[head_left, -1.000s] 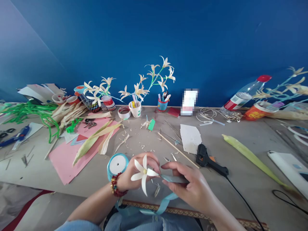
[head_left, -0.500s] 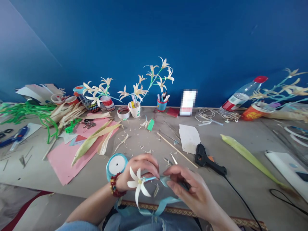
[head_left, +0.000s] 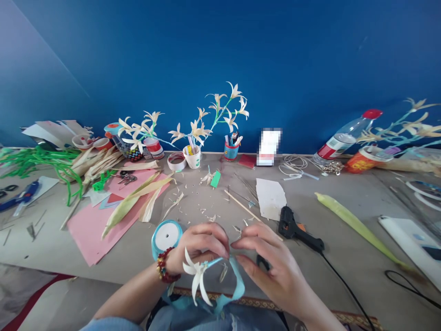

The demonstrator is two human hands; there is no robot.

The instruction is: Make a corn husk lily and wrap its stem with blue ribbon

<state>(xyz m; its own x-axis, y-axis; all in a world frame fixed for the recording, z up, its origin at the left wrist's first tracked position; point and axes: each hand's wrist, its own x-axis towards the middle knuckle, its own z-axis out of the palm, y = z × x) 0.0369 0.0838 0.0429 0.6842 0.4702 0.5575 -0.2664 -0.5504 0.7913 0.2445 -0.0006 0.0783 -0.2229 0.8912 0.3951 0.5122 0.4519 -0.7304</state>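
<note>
A white flower (head_left: 199, 276) with narrow petals hangs below my left hand (head_left: 205, 243), whose fingers pinch its blue-wrapped stem. From the pinch a light blue ribbon (head_left: 238, 282) loops down toward my lap. My right hand (head_left: 263, 257) is just right of the stem tip, thumb and index finger apart beside the ribbon; a dark-handled tool (head_left: 262, 263), partly hidden, sits against its palm. Beside my left wrist lies the blue ribbon spool (head_left: 167, 236) with a white face.
A black glue gun (head_left: 296, 232) with its cord lies to the right, near a white paper piece (head_left: 271, 199) and a thin stick (head_left: 243, 205). Pink paper (head_left: 93, 230) with husks is at left. Cups of flowers (head_left: 192, 157) and a bottle (head_left: 341, 140) line the wall.
My right thumb and index finger have parted from the ribbon, which now hangs in a loop. The flower has tipped downward, and my right hand has shifted slightly up.
</note>
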